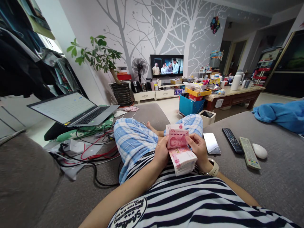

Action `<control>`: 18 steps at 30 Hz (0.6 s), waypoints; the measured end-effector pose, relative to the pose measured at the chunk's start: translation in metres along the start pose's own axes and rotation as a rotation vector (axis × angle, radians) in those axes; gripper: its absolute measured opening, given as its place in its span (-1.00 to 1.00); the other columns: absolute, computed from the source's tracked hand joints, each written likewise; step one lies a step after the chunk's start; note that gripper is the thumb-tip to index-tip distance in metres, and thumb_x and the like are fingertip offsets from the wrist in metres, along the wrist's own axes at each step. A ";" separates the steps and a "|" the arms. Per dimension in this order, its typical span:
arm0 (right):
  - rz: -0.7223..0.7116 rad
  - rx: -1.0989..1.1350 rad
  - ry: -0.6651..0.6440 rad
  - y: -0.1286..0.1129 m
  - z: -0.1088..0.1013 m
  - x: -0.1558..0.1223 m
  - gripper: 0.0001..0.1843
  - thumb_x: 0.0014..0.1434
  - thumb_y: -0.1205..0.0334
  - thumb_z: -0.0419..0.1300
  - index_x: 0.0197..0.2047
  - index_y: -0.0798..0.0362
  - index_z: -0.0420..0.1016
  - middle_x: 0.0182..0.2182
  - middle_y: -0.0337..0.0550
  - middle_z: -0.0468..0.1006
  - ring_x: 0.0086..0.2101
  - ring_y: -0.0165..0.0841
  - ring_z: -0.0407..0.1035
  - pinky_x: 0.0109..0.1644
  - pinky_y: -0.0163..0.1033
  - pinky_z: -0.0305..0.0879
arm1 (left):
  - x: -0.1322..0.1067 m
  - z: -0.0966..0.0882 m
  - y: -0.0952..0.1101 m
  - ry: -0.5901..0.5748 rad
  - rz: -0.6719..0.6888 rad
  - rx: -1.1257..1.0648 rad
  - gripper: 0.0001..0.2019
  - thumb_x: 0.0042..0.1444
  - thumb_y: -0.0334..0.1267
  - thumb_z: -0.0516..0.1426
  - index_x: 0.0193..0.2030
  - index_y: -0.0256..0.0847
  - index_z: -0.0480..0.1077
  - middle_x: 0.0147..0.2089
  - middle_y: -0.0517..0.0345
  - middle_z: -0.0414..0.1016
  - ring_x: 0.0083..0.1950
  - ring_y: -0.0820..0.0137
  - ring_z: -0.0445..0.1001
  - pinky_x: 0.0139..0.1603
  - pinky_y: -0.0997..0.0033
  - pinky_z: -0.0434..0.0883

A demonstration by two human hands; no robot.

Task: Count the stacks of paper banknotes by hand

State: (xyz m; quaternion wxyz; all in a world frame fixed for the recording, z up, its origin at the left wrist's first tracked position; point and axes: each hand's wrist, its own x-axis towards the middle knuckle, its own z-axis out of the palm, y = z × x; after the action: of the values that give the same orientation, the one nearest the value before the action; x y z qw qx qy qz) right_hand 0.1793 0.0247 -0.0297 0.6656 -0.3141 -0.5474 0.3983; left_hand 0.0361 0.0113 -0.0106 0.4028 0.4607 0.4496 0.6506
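Note:
A thick stack of pink banknotes (pixel 182 160) rests over my lap, above my striped shirt. My left hand (pixel 161 152) is closed on the stack's left side, its thumb on the notes. Two or three top notes (pixel 177 135) are folded upward, away from me. My right hand (pixel 199 148), with a watch at the wrist, is closed on the right side, fingers pinching the raised notes. My legs in blue checked trousers lie crossed on the grey sofa (pixel 273 180).
To my right on the sofa lie a phone (pixel 212 143), a black remote (pixel 232 140), a grey remote (pixel 248 153), a white mouse (pixel 259 150) and a blue cloth (pixel 282 114). An open laptop (pixel 76 109) and tangled cables (pixel 95 152) sit left. A coffee table (pixel 234 93) and a television (pixel 166 65) stand ahead.

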 end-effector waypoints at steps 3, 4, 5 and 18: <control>0.002 0.011 0.000 0.000 0.000 0.000 -0.68 0.11 0.01 0.28 -0.51 0.04 0.40 -0.61 -0.31 0.34 -0.55 -0.44 0.17 -0.46 -0.31 0.14 | 0.001 0.000 -0.001 -0.004 0.020 0.021 -0.77 0.08 -0.28 0.07 -0.36 -0.21 0.58 -0.20 0.03 0.64 -0.14 0.19 0.51 -0.03 0.25 0.43; 0.003 0.012 0.000 0.000 0.000 0.000 -0.68 0.11 0.01 0.28 -0.51 0.04 0.40 -0.60 -0.31 0.35 -0.55 -0.44 0.17 -0.46 -0.31 0.15 | 0.001 -0.001 -0.002 -0.005 0.023 0.018 -0.77 0.08 -0.27 0.07 -0.36 -0.21 0.58 -0.21 0.03 0.64 -0.15 0.19 0.51 -0.03 0.25 0.43; 0.005 0.012 -0.001 0.000 0.000 0.000 -0.68 0.11 0.01 0.28 -0.51 0.04 0.41 -0.60 -0.31 0.35 -0.54 -0.44 0.18 -0.46 -0.31 0.15 | 0.001 -0.001 -0.003 -0.007 0.021 0.007 -0.76 0.08 -0.27 0.07 -0.35 -0.21 0.59 -0.21 0.04 0.64 -0.15 0.20 0.51 -0.03 0.25 0.43; -0.010 -0.003 -0.002 0.001 0.000 -0.001 -0.69 0.13 0.03 0.28 -0.51 0.04 0.41 -0.62 -0.32 0.33 -0.56 -0.45 0.16 -0.48 -0.32 0.13 | 0.001 -0.001 -0.005 -0.008 0.013 -0.046 -0.75 0.09 -0.24 0.07 -0.33 -0.22 0.59 -0.26 0.05 0.63 -0.15 0.21 0.50 -0.07 0.27 0.43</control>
State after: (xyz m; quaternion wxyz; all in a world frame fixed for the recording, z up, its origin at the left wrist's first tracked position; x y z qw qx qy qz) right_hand 0.1795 0.0247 -0.0310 0.6664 -0.3122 -0.5503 0.3945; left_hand 0.0359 0.0132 -0.0157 0.4107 0.4570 0.4299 0.6616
